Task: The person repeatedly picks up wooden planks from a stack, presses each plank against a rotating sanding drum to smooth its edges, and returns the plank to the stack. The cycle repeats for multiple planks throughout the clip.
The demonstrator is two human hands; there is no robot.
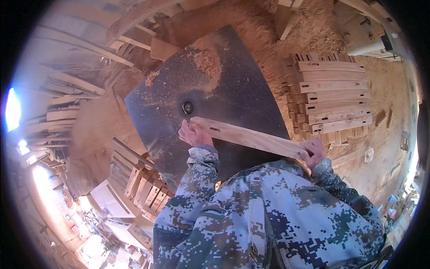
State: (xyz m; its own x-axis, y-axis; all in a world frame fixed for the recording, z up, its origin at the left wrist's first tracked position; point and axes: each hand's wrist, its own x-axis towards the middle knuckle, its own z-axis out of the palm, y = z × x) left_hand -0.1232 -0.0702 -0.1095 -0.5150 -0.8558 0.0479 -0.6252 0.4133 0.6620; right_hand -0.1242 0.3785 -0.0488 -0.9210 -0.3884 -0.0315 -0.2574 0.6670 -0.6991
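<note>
A pale wooden slat [251, 137] with a slot cut near its left end lies in both my hands, slanting across the near part of a dark machine table [242, 76]. My left hand [195, 134] is closed around the slat's left end. At the right end, close to my jacket, my right hand [312, 151] grips the wood. A round cutter spindle [187, 107] pokes up through the table just beyond my left hand, apart from the slat. Sawdust [207, 67] is scattered over the tabletop.
To the right stands a stack of slotted wooden slats [336, 96]. More wooden pieces [148, 190] are piled at the lower left. Long boards [67, 114] lie along the left side, and beams [139, 20] cross the far left. Sawdust covers the floor [264, 22] behind the table.
</note>
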